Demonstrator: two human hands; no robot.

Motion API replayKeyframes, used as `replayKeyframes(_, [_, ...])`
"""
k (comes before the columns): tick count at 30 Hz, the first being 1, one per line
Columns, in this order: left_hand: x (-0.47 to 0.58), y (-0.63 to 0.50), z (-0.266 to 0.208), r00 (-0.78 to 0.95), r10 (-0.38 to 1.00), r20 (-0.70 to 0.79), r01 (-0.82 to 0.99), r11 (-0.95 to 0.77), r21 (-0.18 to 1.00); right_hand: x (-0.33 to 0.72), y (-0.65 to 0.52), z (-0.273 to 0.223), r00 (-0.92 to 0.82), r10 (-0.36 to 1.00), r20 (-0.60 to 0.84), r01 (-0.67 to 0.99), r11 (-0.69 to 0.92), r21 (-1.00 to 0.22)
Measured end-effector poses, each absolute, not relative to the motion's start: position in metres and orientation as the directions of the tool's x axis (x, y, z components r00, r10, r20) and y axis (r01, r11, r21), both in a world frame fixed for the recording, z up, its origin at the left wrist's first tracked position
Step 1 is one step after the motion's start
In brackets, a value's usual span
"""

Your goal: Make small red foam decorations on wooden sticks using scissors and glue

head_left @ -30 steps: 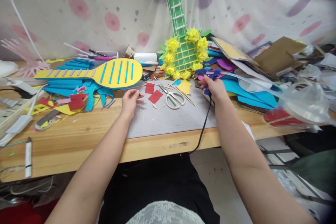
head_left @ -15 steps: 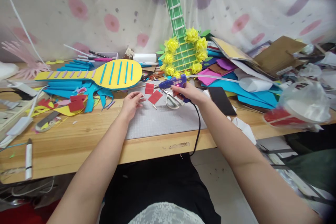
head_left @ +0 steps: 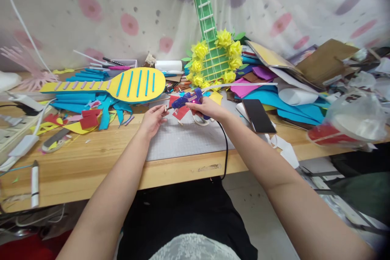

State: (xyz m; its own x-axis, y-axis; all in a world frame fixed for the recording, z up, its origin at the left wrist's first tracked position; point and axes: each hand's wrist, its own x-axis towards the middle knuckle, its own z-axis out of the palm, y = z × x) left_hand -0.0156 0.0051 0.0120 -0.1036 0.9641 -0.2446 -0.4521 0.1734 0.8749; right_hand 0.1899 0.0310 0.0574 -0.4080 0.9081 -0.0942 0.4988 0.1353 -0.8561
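In my right hand [head_left: 210,107] is a blue hot glue gun [head_left: 189,98], its small red light lit and its nozzle pointing left. A long white glue stick [head_left: 237,85] runs out of its back. My left hand [head_left: 153,121] pinches a small pale piece [head_left: 165,108] between thumb and fingertips, right by the nozzle; whether they touch I cannot tell. Red paper pieces [head_left: 182,113] lie under the gun on a grey cutting mat [head_left: 183,142]. Scissors [head_left: 200,121] are partly hidden beneath my right hand.
A yellow guitar-shaped cutout [head_left: 138,85] with blue strips lies at left. Behind stands a green paper guitar [head_left: 210,44] with yellow flowers [head_left: 224,38]. A phone [head_left: 258,116], a red bucket [head_left: 332,132] and piled paper are at right. The gun's black cord [head_left: 226,150] hangs over the table edge.
My right hand has brought the glue gun left and slightly down, its nozzle now at the small piece in my left hand. The left hand has hardly moved.
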Motion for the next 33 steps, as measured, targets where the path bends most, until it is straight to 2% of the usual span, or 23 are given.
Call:
replayKeyframes(22, [-0.0125,0.0032,0.018,-0.131,0.948,-0.289,-0.477,0.195,0.857,0.1848,0.0298,0.0619,-0.437,0.896,-0.083,0.482,0.155,-0.863])
replayKeyframes(33, [-0.0131,0.0034,0.0163,-0.108,0.958,-0.265,-0.476,0.184,0.86,0.1817,0.0294,0.0664,-0.419,0.904,-0.082,0.463,0.135,-0.876])
